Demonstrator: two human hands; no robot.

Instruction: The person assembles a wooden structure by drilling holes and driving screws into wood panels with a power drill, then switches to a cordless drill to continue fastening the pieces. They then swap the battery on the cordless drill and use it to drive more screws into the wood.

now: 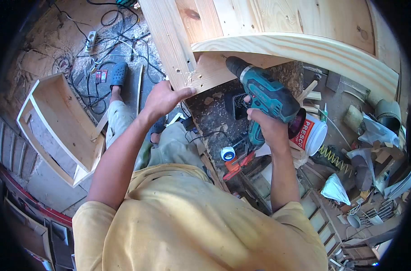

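Note:
My right hand (271, 128) is wrapped round the grip of a teal and black cordless drill (271, 92). The drill's chuck points up and left, close to the pale wooden piece. At the near corner of the wooden board (178, 54), my left hand (165, 100) holds the edge, thumb on top and the other fingers hidden underneath. Several drilled holes and some wood shavings (194, 77) show near that thumb. A curved wooden rail (296, 45) runs across the wide plank panel (278, 18) joined to this board.
Below the drill are a tape measure (227, 154), an orange-red tool (238, 166) and a white bucket (315, 135). Tangled cables (119, 40) lie on the floor near a foot in a blue clog (119, 73). A curved wooden frame (65, 122) stands at left; scrap clutters the right.

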